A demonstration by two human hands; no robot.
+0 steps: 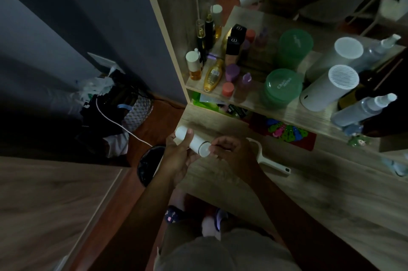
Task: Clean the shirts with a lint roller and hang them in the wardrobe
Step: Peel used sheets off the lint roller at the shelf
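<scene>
I hold a white lint roller head (pixel 194 141) over the front of a wooden dresser top (pixel 276 186). My left hand (pixel 178 156) wraps around the roll, thumb on its far end. My right hand (pixel 234 153) pinches at the near end cap of the roll. The roller's white handle (pixel 272 165) pokes out to the right from under my right hand, lying low over the dresser top. No shirt is clearly in view.
A shelf (pixel 260 103) above the dresser holds several bottles, green tubs (pixel 283 87) and white cylinders (pixel 331 87). A black bin (pixel 150 163) stands on the floor below my left hand. A pile of bags and a white cable (pixel 119 125) lie at left.
</scene>
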